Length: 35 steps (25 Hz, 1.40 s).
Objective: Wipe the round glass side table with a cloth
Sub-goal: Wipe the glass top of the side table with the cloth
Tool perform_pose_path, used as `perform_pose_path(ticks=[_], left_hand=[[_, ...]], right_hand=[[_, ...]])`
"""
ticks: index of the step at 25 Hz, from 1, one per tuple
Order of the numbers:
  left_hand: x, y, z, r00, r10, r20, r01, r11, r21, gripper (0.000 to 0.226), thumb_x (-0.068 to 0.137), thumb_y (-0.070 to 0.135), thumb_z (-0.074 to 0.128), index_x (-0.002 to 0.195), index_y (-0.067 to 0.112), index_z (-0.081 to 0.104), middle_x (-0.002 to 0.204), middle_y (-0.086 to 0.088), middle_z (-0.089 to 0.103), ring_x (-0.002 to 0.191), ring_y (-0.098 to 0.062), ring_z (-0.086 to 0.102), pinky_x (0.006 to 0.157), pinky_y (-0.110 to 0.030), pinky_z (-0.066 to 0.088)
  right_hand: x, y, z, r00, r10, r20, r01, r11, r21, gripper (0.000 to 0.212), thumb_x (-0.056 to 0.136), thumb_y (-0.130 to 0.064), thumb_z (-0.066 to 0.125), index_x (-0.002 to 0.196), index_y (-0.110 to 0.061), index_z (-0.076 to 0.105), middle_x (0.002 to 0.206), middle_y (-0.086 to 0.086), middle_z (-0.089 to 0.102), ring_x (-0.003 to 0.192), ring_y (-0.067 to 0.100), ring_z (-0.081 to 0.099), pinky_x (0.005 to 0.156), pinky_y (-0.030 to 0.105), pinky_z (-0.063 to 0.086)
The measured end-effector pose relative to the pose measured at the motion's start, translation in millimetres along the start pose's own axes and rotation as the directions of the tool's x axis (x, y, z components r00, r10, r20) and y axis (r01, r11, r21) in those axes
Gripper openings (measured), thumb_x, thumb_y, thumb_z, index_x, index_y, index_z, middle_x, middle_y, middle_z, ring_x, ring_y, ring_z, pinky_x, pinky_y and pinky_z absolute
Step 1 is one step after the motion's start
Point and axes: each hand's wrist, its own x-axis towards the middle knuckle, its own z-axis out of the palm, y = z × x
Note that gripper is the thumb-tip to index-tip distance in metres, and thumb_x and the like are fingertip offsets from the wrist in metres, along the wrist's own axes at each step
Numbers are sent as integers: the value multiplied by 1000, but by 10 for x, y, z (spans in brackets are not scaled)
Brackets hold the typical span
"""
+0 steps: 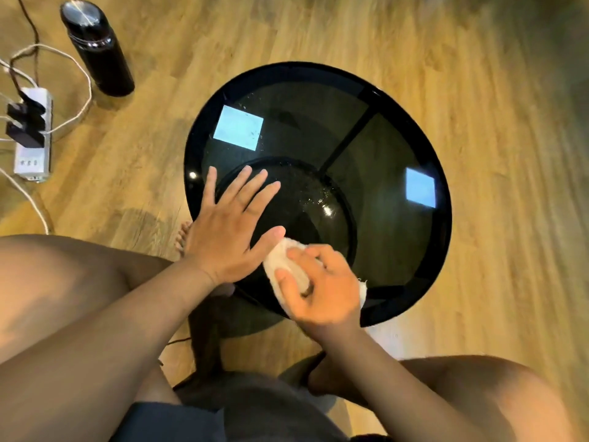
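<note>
Right hand curled over a bunched white cloth, fingers pressing it onto the near rim of the round glass side table. Left hand laid flat just beside, fingers spread wide and holding nothing, thumb touching the cloth. Likely risks: smearing rather than lifting the droplets that sit just past the left fingertips, since the cloth is wadded small; fresh prints left by the flat left palm on glass meant to be clean; too much downward lean tipping a light table toward the knees. Near rim directly under the right knuckles, so little room to pull back without dragging the cloth off the edge. Broad open glass beyond both sets of fingertips and out to the right. Well off past the left little finger, on the floor, a dark bottle and a power strip, clear of any stroke.
</note>
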Motion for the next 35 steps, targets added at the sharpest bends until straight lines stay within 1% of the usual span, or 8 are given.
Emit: perform_pose_path(ticks=[5, 11, 15, 18, 21, 25, 30, 35], left_hand=[[-23, -23, 22, 1000, 19, -20, -20, 999, -31, 70, 98, 60, 17, 151, 18, 32, 160, -9, 34, 151, -27, 21, 120, -61, 1], [7, -28, 61, 1000, -13, -11, 13, 1000, 0, 70, 97, 61, 22, 150, 17, 34, 159, -7, 36, 151, -27, 24, 121, -60, 3], [12, -36, 66, 999, 0, -33, 0, 1000, -15, 70, 96, 60, 25, 149, 15, 37, 157, -7, 39, 150, -26, 26, 121, -59, 4], [48, -32, 83, 999, -2, -37, 2, 1000, -16, 69, 96, 59, 28, 148, 15, 38, 156, -6, 41, 149, -26, 27, 121, -58, 4], [58, -25, 100, 999, -13, -33, 13, 1000, -8, 69, 97, 60, 24, 149, 16, 36, 156, -6, 40, 149, -26, 27, 121, -59, 5], [43, -12, 69, 999, -7, -48, 6, 1000, -29, 68, 99, 59, 19, 148, 16, 37, 156, -7, 41, 149, -26, 28, 121, -59, 6], [25, -6, 53, 997, -18, -73, 13, 997, -77, 67, 98, 55, 20, 146, 14, 41, 155, -8, 43, 148, -25, 29, 122, -55, 5], [31, 27, 35, 997, -35, -67, 30, 997, -66, 64, 96, 51, 30, 145, 12, 44, 153, -9, 45, 147, -28, 32, 121, -57, 9]], right_hand=[[60, 159, -11, 953, -293, 82, 299, 951, -78, 33, 87, -45, 68, 110, -22, 71, 107, 5, 66, 89, 27, 62, 72, 37, 54], [1082, 1577, -381, 990, 81, -117, -100, 980, -170, 35, 94, -48, 56, 117, -24, 67, 111, 11, 62, 103, 38, 53, 89, 49, 48], [1724, 2449, -631, 890, 398, -221, -449, 849, -280, 57, 92, -57, 39, 131, -21, 58, 127, 20, 56, 118, 45, 48, 104, 50, 40], [1806, 2403, -638, 854, 484, -190, -518, 821, -239, 56, 93, -53, 39, 136, -20, 54, 132, 23, 53, 124, 44, 47, 108, 47, 37], [1521, 1825, -553, 890, 447, -91, -456, 871, -183, 51, 94, -53, 44, 134, -23, 55, 128, 18, 57, 115, 40, 56, 96, 41, 44], [525, 496, -222, 994, 106, -2, -106, 993, -56, 37, 90, -51, 56, 112, -25, 68, 98, 7, 64, 91, 30, 63, 71, 36, 51], [-70, -145, -25, 950, -269, 157, 281, 958, -57, 38, 91, -54, 56, 113, -26, 67, 95, 1, 63, 83, 19, 57, 66, 33, 47], [463, 822, -327, 998, -44, 41, 48, 994, -94, 34, 90, -42, 65, 114, -20, 70, 104, 11, 65, 94, 36, 59, 77, 48, 52]])
